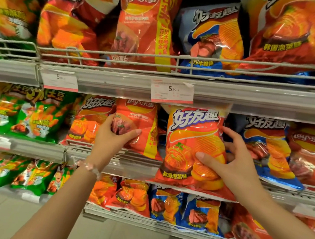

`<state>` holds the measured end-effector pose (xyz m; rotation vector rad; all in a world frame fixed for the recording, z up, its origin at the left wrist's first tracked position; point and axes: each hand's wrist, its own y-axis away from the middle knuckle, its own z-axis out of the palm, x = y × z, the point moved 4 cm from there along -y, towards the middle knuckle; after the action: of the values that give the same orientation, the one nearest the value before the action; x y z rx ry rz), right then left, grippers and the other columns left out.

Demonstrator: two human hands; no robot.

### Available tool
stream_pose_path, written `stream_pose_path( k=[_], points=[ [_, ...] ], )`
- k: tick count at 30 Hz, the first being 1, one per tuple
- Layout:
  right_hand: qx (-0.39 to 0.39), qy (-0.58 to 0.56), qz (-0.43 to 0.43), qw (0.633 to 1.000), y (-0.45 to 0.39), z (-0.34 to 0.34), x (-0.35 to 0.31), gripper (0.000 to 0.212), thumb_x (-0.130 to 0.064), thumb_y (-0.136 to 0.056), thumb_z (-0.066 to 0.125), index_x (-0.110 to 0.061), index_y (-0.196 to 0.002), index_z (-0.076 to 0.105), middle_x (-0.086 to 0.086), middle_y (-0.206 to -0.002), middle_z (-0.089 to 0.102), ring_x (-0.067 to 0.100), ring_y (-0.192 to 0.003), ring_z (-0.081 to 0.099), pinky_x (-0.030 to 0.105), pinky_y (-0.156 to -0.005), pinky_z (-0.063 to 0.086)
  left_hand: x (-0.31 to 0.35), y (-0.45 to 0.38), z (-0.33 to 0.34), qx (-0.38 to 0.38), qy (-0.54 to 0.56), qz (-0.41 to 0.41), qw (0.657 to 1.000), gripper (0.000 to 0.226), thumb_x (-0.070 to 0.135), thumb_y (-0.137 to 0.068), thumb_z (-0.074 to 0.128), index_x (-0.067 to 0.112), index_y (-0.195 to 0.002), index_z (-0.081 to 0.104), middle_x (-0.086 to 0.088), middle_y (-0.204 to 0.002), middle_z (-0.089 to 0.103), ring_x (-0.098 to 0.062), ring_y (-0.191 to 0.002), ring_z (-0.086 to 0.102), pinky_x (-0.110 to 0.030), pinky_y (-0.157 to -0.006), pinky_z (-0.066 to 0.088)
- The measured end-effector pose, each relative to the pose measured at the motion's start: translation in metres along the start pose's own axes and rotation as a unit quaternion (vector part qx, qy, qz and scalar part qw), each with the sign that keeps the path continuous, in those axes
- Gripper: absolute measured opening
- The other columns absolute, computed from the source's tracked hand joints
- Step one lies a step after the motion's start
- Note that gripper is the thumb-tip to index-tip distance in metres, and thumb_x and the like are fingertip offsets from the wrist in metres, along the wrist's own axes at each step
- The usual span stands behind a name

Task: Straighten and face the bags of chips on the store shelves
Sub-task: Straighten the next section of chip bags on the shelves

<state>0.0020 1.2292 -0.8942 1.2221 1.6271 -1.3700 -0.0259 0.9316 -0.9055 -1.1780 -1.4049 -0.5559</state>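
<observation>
Three wire-fronted store shelves carry chip bags. At the middle shelf's front edge, the left hand grips a red Lay's bag; the right hand, fingers spread, clasps a tilted orange-red bag by its right edge.

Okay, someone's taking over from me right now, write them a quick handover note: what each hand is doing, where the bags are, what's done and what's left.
Left hand: grips the red Lay's bag on the middle shelf, thumb across its front.
Right hand: grips the orange kimchi-flavour bag, which hangs forward over the shelf edge, label facing out.
Done: the neighbouring blue bag faces out.
Left: seat the orange bag back behind the rail, square up the Lay's bag, then straighten the leaning green bags to the left.
</observation>
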Motion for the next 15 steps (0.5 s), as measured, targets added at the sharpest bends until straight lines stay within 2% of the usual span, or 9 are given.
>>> stream_pose_path(
  k=[2, 5, 8, 9, 12, 15],
  points=[
    [-0.01, 0.001, 0.008, 1.0, -0.002, 0.01, -0.002, 0.094, -0.055, -0.043, 0.077, -0.045, -0.127, 0.037, -0.008, -0.114, 0.058, 0.014, -0.104, 0.061, 0.045, -0.087, 0.054, 0.005, 0.004, -0.013, -0.004, 0.005, 0.005, 1.0, 0.043, 0.029, -0.064, 0.087, 0.027, -0.099, 0.063, 0.002, -0.095, 0.07, -0.015, -0.089, 0.068, -0.034, -0.08, 0.056],
    [-0.003, 0.035, 0.003, 0.999, -0.006, 0.028, -0.008, 0.098, -0.056, -0.046, 0.077, -0.039, -0.133, 0.036, -0.015, -0.109, 0.056, 0.012, -0.103, 0.06, 0.042, -0.089, 0.053, 0.009, 0.011, -0.04, 0.014, -0.001, 0.011, 1.0, 0.043, 0.026, -0.064, 0.087, 0.025, -0.1, 0.064, 0.005, -0.095, 0.068, -0.012, -0.087, 0.066, -0.028, -0.075, 0.053],
    [0.009, 0.064, -0.016, 0.998, -0.014, 0.049, -0.014, 0.092, -0.039, -0.063, 0.082, -0.031, -0.139, 0.031, -0.021, -0.102, 0.05, 0.001, -0.095, 0.055, 0.022, -0.08, 0.047, 0.008, 0.019, -0.069, 0.037, -0.016, 0.011, 0.999, 0.046, 0.027, -0.062, 0.086, 0.022, -0.102, 0.064, 0.003, -0.098, 0.069, -0.014, -0.09, 0.066, -0.034, -0.08, 0.054],
    [0.013, 0.069, -0.02, 0.997, -0.017, 0.056, -0.016, 0.091, -0.036, -0.066, 0.082, -0.029, -0.14, 0.03, -0.021, -0.101, 0.05, 0.0, -0.093, 0.054, 0.02, -0.078, 0.044, 0.006, 0.02, -0.077, 0.041, -0.012, 0.013, 0.999, 0.043, 0.027, -0.062, 0.086, 0.024, -0.099, 0.064, 0.003, -0.097, 0.069, -0.015, -0.09, 0.066, -0.035, -0.081, 0.054],
    [0.02, 0.077, -0.03, 0.996, -0.029, 0.079, -0.019, 0.088, -0.034, -0.07, 0.081, -0.024, -0.141, 0.029, -0.013, -0.112, 0.051, 0.008, -0.103, 0.052, 0.025, -0.087, 0.04, 0.0, 0.024, -0.094, 0.047, 0.015, 0.0, 0.999, 0.036, 0.018, -0.065, 0.085, 0.027, -0.093, 0.064, -0.001, -0.096, 0.07, -0.02, -0.09, 0.068, -0.038, -0.082, 0.056],
    [0.033, 0.103, -0.028, 0.994, -0.043, 0.1, -0.016, 0.085, -0.038, -0.074, 0.078, -0.018, -0.141, 0.03, 0.0, -0.127, 0.052, 0.019, -0.115, 0.051, 0.031, -0.091, 0.04, -0.006, 0.026, -0.103, 0.043, 0.034, -0.01, 0.998, 0.036, 0.014, -0.067, 0.084, 0.022, -0.097, 0.065, -0.005, -0.097, 0.072, -0.023, -0.091, 0.069, -0.037, -0.079, 0.056]
  ],
)
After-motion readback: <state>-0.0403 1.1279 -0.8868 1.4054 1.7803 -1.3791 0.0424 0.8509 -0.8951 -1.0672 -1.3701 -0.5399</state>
